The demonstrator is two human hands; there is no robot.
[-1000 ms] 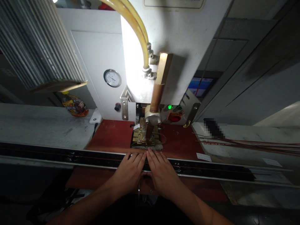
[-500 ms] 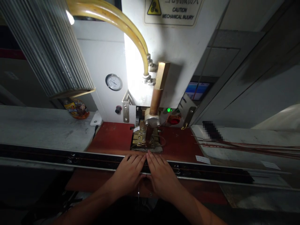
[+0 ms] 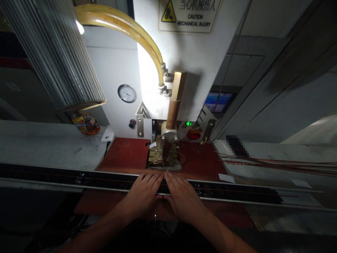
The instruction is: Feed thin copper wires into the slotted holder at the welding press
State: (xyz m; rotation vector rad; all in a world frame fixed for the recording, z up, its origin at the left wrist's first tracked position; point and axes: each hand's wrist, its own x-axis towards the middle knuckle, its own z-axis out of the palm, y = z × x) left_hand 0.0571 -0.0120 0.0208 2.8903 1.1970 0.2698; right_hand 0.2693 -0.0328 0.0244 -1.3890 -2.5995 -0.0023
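A long black strip with pale metal edges [image 3: 226, 192] runs across the whole bench front, a thin copper-coloured line along its middle. My left hand [image 3: 144, 192] lies over it, fingers across the top to the far edge and thumb at the near edge. Close beside it, my right hand [image 3: 182, 196] grips the strip the same way, with the fingertips of both hands almost touching. Just beyond my fingers is a brass clamp block [image 3: 156, 154], under the copper electrode rod [image 3: 173, 112] of a white machine.
A red board [image 3: 126, 151] lies under the machine. Copper rods [image 3: 284, 165] and a white label [image 3: 226, 178] are on the right. A bottle [image 3: 88, 123] and a white box [image 3: 107, 134] stand left. Yellow hoses [image 3: 123, 24] arch overhead beside a ribbed metal housing [image 3: 68, 63].
The view has shifted slightly, showing more of the caution sign. Both hands keep their hold on the strip, with no clear movement along it.
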